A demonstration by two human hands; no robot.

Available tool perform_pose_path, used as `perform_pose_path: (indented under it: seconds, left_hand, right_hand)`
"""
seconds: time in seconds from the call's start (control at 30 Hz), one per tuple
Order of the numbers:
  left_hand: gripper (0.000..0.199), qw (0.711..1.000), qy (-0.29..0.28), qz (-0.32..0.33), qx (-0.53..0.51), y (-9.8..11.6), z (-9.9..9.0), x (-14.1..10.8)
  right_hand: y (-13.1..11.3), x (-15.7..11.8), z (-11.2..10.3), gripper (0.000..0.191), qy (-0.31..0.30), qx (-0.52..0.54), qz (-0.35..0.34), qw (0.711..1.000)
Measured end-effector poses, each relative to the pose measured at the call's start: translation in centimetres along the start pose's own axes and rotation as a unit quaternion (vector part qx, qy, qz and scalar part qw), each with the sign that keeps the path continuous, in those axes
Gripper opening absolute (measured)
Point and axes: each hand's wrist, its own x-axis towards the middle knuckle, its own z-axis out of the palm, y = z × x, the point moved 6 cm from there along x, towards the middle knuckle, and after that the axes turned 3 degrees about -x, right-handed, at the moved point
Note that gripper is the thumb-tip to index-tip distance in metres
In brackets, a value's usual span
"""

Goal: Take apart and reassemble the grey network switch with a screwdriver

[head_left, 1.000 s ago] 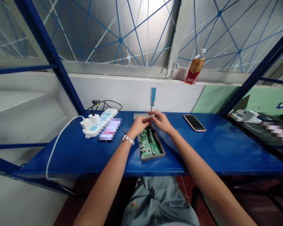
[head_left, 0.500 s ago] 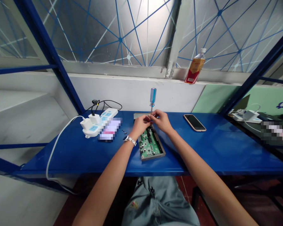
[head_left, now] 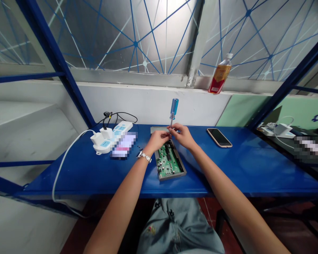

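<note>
A screwdriver [head_left: 174,108] with a blue, see-through handle stands nearly upright, its handle leaning a little right. My right hand [head_left: 182,135] has its fingers closed round the lower shaft. Close beside it, my left hand [head_left: 159,140] is pinched near the screwdriver's lower end; what lies between its fingertips is too small to make out. Below both hands lies a metal case [head_left: 184,173] with a green circuit board [head_left: 168,161] inside. The hands hide the case's upper middle part. Small dark pieces [head_left: 139,147] lie left of my left hand.
On the blue table [head_left: 95,176], a white power strip [head_left: 104,144] with plugs and cables and a blurred phone [head_left: 124,145] are at the left. Another phone [head_left: 218,137] lies at the right. A bottle [head_left: 219,76] leans on the window ledge.
The screwdriver's handle has tilted to the right. My left hand has shifted slightly left, while my right hand remains round the shaft.
</note>
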Motion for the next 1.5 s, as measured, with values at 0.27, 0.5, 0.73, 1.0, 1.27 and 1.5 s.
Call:
perform_pose_path:
  seconds: [0.27,0.5,0.73,1.0,1.27,1.5]
  left_hand:
    - [0.037,0.997,0.063,0.018,0.039,0.17,-0.52,-0.35]
    - [0.034,0.998,0.053,0.023,0.024,-0.14,-0.53,-0.12]
    - [0.030,1.000,-0.008,0.005,-0.021,-0.08,-0.27,0.14]
    - [0.032,0.998,0.054,0.020,0.030,-0.01,-0.59,-0.14]
    - [0.019,0.997,0.051,0.029,0.050,0.25,-0.45,-0.21]
    - [0.015,0.997,0.030,0.040,0.064,0.12,-0.44,-0.02]
  right_hand:
    - [-0.35,-0.06,-0.12,0.025,0.043,-0.012,0.013,0.999]
    - [-0.30,-0.05,-0.03,0.024,0.048,-0.005,0.012,0.999]
    - [0.08,-0.21,0.11,0.031,-0.001,0.015,0.015,1.000]
    - [-0.29,-0.10,-0.08,0.025,0.033,-0.010,0.001,0.999]
    - [-0.11,-0.06,-0.32,0.034,0.068,-0.010,0.017,0.997]
    - [-0.33,0.34,-0.15,0.037,0.062,-0.014,0.021,0.998]
